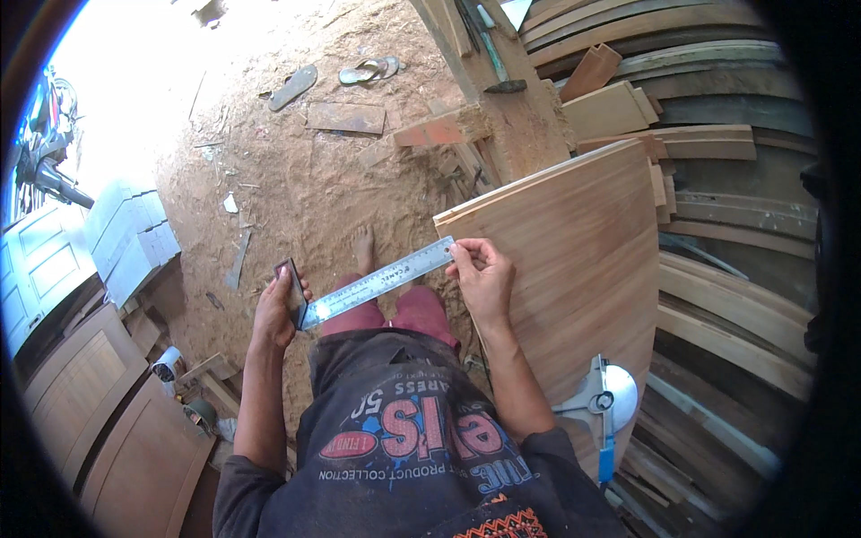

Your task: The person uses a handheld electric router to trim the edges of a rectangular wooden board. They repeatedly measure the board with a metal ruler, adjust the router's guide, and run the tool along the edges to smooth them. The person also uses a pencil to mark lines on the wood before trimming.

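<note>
Between my two hands I hold a try square, its steel ruler blade [377,283] slanting up to the right in front of my legs. My left hand [282,302] is closed round the dark stock [291,291] at the lower left end. At the other end my right hand [480,273] pinches the blade's tip between thumb and fingers. That hand is above the left edge of a wide wooden panel [574,260]; whether it touches the wood I cannot tell. A combination square or protractor head [605,401] with a blue end lies on the panel's near right part.
Stacked boards [735,215] fill the right side. A hammer [496,63] lies on the timber bench [516,134] beyond the panel. Sandals [369,71] and a loose board [346,117] lie on the sawdust-covered ground. Door panels [148,457] lean at the left near a white can [168,363].
</note>
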`<state>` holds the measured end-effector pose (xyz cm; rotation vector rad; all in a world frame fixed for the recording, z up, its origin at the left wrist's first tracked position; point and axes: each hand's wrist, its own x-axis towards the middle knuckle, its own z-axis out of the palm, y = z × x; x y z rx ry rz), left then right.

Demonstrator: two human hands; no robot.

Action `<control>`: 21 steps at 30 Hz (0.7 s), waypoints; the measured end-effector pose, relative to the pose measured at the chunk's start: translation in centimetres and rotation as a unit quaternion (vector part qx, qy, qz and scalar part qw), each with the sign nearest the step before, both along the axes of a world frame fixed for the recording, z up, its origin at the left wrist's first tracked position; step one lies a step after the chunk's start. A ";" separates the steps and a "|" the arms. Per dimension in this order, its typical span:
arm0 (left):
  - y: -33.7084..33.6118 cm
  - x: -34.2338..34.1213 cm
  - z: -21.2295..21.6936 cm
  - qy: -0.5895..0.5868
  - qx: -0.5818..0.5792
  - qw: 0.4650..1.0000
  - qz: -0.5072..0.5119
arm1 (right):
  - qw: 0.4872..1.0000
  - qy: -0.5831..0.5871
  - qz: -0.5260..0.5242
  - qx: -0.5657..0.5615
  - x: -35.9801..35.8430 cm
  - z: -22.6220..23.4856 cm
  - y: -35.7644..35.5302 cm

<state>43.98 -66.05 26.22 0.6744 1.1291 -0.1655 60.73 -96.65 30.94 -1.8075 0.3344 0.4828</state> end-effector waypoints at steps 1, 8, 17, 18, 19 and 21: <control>0.1 0.0 -0.1 0.001 -0.005 1.000 0.002 | 1.000 -0.004 0.000 0.001 0.0 -0.1 0.0; 0.4 0.1 -0.5 0.014 -0.022 1.000 0.001 | 1.000 -0.011 -0.004 0.013 0.0 -0.3 -0.1; 0.9 0.7 -0.7 0.049 -0.029 0.998 -0.018 | 1.000 -0.004 -0.007 0.019 -0.2 -0.5 -0.1; 1.0 0.8 -0.7 0.053 -0.025 0.998 -0.025 | 1.000 -0.013 -0.005 0.022 -0.2 -0.5 -0.2; 1.1 0.8 -0.7 0.051 -0.024 0.998 -0.027 | 1.000 -0.013 -0.006 0.027 -0.2 -0.5 -0.2; 1.3 0.8 -0.8 0.049 -0.023 0.998 -0.029 | 0.999 -0.012 -0.007 0.033 -0.3 -0.5 -0.3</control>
